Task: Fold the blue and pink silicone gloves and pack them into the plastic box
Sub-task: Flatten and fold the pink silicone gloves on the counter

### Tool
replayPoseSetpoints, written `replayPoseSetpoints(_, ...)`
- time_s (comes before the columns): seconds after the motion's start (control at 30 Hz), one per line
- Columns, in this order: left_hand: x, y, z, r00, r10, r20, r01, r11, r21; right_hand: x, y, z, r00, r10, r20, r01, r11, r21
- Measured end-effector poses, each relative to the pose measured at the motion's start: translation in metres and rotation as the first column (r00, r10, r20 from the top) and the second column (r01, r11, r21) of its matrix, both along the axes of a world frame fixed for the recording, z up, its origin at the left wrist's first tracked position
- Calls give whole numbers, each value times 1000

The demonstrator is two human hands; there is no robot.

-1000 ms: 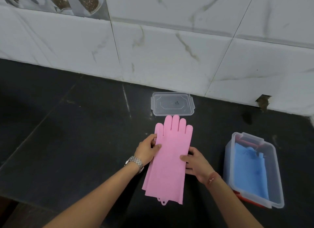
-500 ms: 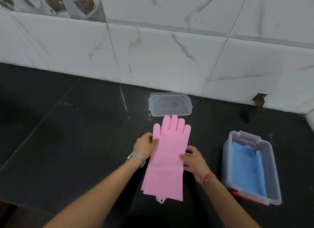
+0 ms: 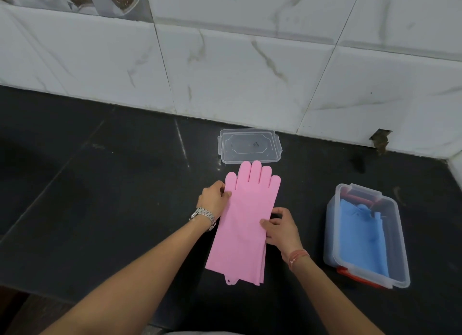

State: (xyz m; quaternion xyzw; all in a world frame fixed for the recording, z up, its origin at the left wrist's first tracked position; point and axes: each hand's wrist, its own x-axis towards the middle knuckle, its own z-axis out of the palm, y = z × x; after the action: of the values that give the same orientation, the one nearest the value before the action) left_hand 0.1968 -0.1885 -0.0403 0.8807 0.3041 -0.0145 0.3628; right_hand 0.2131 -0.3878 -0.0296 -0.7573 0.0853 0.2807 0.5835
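Your pink gloves lie stacked flat near the middle of the dark surface, fingers pointing toward the tiled back wall, cuffs toward the front edge. Your left hand rests at the stack's left edge below the thumb, its grip pinching that edge between thumb and curled fingers. Your right hand sits on the right edge at mid-length, thumb on top of the pink material and fingers curled at the edge; whether they reach under it cannot be determined. The plastic box stands open toward the right edge of the surface, well apart from the stack, with the blue gloves lying inside it. The clear lid lies flat near the back edge, just beyond the pink fingertips. A metal watch is on your left wrist.
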Motion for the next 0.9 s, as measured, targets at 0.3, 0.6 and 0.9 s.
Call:
replayPoseSetpoints(0.3, -6, 0, -6, 1000, 1, -26, 0, 999, 54, -8, -7, -10, 975, -4, 220, 25, 995, -93)
replayPoseSetpoints(0.6, -11, 0, -7, 999, 31, 17, -32, 999, 24, -20, -5, -8, 948, 42, 315, 11, 986, -165)
replayPoseSetpoints(0.9, -28, -2, -2, 999, -34, -15, 35, 999, 26, -46, -24, 1, 985, 110, 134, -87, 982, -168)
